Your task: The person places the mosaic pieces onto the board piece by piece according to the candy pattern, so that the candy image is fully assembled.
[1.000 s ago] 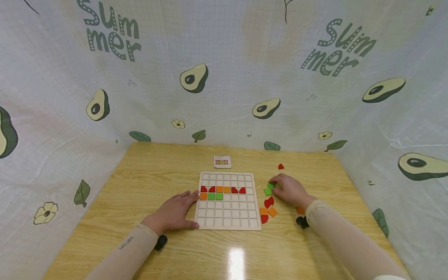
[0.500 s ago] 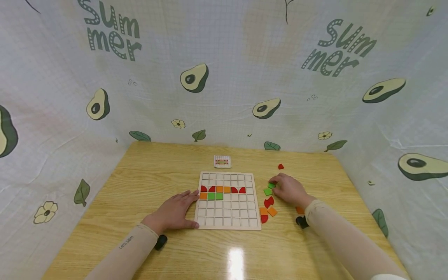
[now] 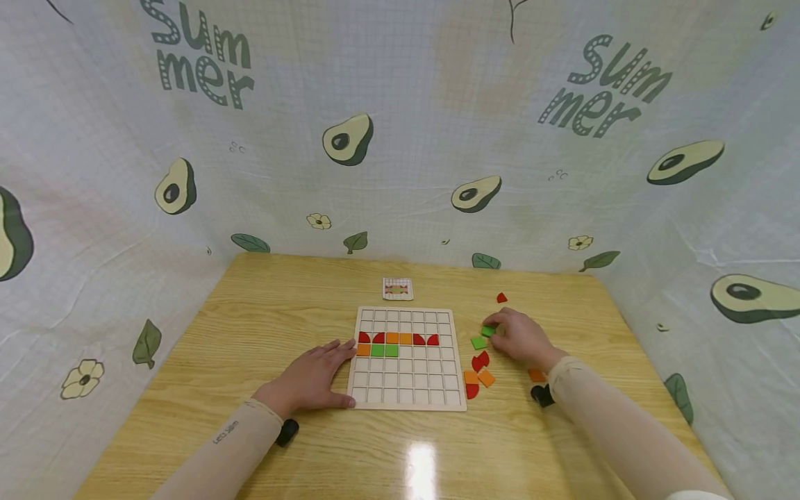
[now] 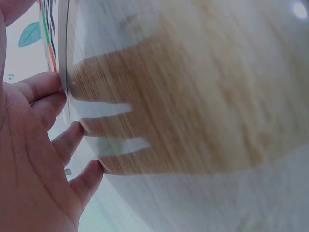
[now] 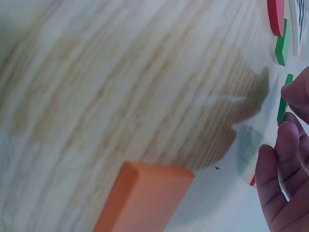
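Observation:
The wooden grid board (image 3: pixel 406 385) lies on the table. Red quarter-circle, orange and green tiles fill several cells in two of its rows. Along the board's left edge, my left hand (image 3: pixel 312 378) rests with fingers extended, fingertips and thumb at the rim. In the left wrist view the fingers (image 4: pixel 48 106) touch the board's side. To the right of the board, my right hand (image 3: pixel 519 337) pinches a green square tile (image 3: pixel 488 332) between thumb and fingers; the right wrist view shows this tile (image 5: pixel 285 99) on edge. Another green tile (image 3: pixel 478 342) lies just beside it.
Loose red tiles (image 3: pixel 480 361) and orange tiles (image 3: pixel 486 377) lie right of the board. One red piece (image 3: pixel 502 297) sits farther back, and an orange tile (image 3: pixel 536 375) is by the right wrist. A pattern card (image 3: pixel 397 289) lies behind the board. A printed cloth (image 3: pixel 400 229) hangs behind.
My right hand has shifted slightly to the right with the green tile, away from the other green tile. My left hand and the board have stayed in place.

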The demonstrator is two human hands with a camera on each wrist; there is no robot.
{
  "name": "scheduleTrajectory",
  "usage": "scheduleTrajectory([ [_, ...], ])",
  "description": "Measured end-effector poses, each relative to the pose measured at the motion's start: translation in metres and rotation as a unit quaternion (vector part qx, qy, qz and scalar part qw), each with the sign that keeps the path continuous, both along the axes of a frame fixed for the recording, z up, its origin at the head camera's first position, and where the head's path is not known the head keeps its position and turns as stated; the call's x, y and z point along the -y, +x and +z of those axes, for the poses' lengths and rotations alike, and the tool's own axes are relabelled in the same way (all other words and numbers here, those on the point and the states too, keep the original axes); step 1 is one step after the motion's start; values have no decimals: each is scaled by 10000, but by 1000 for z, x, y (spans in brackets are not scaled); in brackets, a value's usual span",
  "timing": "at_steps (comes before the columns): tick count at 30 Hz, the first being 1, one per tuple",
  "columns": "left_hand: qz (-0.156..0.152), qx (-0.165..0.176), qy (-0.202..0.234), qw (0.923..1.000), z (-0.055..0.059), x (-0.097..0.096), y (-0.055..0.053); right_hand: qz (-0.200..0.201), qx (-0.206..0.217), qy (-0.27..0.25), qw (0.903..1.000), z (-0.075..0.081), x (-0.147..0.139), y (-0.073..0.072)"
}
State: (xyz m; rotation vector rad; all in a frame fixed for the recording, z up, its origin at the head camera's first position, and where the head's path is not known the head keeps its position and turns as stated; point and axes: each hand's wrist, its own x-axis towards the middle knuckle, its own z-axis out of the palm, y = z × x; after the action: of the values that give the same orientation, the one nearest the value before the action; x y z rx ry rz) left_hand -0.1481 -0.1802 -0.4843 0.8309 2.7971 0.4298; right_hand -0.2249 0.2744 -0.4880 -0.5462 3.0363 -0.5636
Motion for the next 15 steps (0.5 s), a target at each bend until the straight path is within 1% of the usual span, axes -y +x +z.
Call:
scheduleTrajectory([
  [7, 9, 23, 6, 10000, 1, 0, 1, -53, 76, -5, 10000, 10, 4, 4],
  [15, 12, -8, 14, 10000, 1, 0, 1, 227, 40, -126, 9997, 16, 20, 1],
])
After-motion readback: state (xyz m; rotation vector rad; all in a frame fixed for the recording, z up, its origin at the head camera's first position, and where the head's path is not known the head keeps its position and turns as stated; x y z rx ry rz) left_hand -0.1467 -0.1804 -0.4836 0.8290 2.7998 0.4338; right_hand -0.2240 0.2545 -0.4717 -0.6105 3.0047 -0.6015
